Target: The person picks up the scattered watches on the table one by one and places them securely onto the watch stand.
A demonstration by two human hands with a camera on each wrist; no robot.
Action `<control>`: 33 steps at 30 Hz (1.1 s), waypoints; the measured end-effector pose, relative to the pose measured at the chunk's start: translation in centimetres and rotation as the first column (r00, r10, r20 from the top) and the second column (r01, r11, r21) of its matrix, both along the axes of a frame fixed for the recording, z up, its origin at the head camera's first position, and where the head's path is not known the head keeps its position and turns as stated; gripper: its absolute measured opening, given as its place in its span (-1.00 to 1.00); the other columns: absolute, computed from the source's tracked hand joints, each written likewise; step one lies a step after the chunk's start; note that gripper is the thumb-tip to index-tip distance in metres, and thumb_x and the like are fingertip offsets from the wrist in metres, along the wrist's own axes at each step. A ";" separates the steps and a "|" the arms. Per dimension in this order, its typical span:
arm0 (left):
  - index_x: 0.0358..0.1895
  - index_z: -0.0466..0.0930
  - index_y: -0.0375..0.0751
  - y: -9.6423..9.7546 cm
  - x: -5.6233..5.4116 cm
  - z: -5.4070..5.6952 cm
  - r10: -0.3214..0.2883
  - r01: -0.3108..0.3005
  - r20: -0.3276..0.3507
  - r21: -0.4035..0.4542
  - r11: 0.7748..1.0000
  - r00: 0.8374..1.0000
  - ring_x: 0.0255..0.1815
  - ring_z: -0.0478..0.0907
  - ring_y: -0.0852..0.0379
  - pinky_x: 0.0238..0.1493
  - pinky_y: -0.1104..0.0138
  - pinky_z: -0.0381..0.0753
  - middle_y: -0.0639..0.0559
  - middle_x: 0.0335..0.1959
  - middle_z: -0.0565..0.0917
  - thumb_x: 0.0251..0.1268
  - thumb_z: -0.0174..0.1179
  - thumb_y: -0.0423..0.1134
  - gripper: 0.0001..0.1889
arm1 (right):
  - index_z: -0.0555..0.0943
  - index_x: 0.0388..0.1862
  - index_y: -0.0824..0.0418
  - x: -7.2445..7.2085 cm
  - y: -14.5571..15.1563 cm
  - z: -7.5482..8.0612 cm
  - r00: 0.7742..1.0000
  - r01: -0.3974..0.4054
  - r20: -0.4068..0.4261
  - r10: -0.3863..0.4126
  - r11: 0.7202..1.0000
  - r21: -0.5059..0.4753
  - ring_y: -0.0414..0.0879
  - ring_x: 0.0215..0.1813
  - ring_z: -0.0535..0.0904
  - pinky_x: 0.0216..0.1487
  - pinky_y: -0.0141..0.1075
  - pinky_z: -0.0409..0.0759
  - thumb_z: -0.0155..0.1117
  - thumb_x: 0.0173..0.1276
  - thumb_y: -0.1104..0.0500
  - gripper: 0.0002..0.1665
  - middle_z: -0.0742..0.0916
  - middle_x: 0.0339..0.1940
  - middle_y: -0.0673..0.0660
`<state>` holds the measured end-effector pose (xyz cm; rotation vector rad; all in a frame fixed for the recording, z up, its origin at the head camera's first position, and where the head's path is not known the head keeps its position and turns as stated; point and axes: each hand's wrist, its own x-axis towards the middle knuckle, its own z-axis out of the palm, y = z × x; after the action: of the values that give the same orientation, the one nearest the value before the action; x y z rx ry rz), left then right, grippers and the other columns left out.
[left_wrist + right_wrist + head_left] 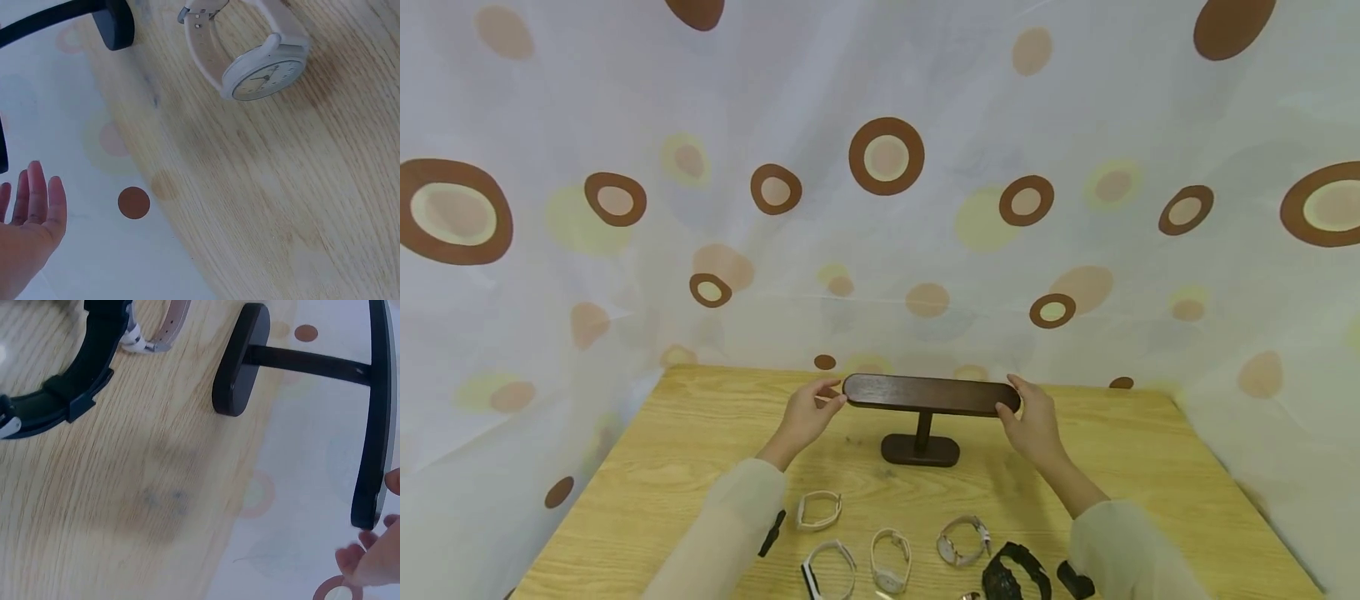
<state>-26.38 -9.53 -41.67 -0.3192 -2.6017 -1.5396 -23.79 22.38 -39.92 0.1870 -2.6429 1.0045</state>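
A dark wooden T-shaped display stand is upright on the table, its long bar crosswise above a post and a rounded base. My left hand is at the bar's left end, thumb and fingertips close to the edge; its fingers look loosely extended in the left wrist view. At the other end, my right hand holds the bar with its thumb in front and fingers around the end. The right wrist view shows the bar from below, with only part of that hand.
On the near table are a white watch, a black-and-white band, another white watch, a pale-strapped watch and a black watch. A dotted curtain hangs behind the wooden table.
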 end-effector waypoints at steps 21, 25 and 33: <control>-0.03 0.50 -0.51 -5.6 4.7 -5.1 0.074 -0.060 0.207 -0.073 0.996 0.975 -0.13 0.55 -0.10 -0.13 0.15 0.63 -0.29 -0.12 0.58 0.30 0.06 -0.36 -0.72 | 0.33 0.22 0.46 5.4 -13.3 -2.4 0.966 -0.253 -0.073 0.249 0.966 -0.060 0.34 0.28 0.27 0.21 0.19 0.38 0.22 0.25 0.31 -0.42 0.41 0.24 0.42; -0.02 0.49 -0.50 -5.6 5.5 -5.8 0.085 -0.069 0.293 -0.062 0.996 0.952 -0.28 0.55 0.01 -0.29 0.25 0.61 -0.24 -0.19 0.59 0.30 0.07 -0.36 -0.72 | 0.31 0.24 0.48 6.1 -16.1 -4.3 0.946 -0.288 0.086 0.312 0.934 -0.213 0.35 0.31 0.23 0.25 0.20 0.33 0.16 0.29 0.30 -0.44 0.36 0.27 0.43; -0.01 0.48 -0.48 -5.0 6.4 -6.1 0.055 -0.057 0.384 -0.004 0.998 0.922 -0.36 0.49 0.07 -0.45 0.33 0.54 -0.19 -0.25 0.58 0.31 0.07 -0.33 -0.71 | 0.35 0.19 0.51 6.8 -19.7 -6.9 0.923 -0.262 0.197 0.331 0.915 -0.307 0.36 0.26 0.33 0.22 0.21 0.36 0.17 0.26 0.31 -0.46 0.44 0.20 0.42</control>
<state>-20.00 -14.55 -47.76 0.0701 -2.8570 -1.7430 -17.00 2.67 -46.79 0.4408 -2.7018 1.5788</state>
